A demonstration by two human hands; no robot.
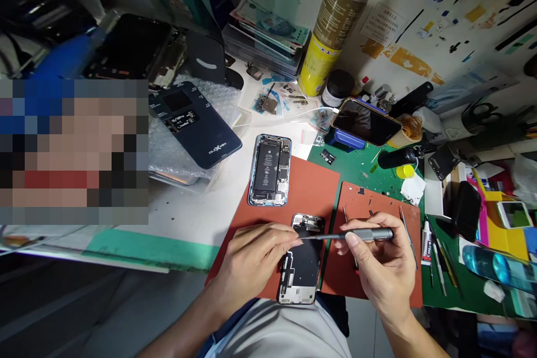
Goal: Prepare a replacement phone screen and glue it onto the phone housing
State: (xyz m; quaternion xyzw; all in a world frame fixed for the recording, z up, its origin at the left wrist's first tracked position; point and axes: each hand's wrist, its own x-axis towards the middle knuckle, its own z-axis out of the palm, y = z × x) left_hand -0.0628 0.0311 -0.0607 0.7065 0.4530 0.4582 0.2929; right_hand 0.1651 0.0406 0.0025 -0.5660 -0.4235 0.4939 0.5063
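Note:
My right hand [384,268] is closed around the grey handle of a precision screwdriver [371,234], which lies nearly level with its thin shaft pointing left. At the tip, the fingers of my left hand [255,254] are pinched together; whatever they hold is too small to make out. Below the shaft lies a phone screen assembly [305,271], its dark metal back facing up, close to the mat's front edge. Farther back, a phone body [269,170] rests face up with its black battery and circuit board exposed.
Two red-brown mats [310,182] cover the near bench. A phone on a blue stand [367,123], a spray can [331,28] and a black jar [338,88] stand behind. Tweezers and a glue tube [427,243] lie right. At left are a dark blue panel [205,128] and a blurred person [71,145].

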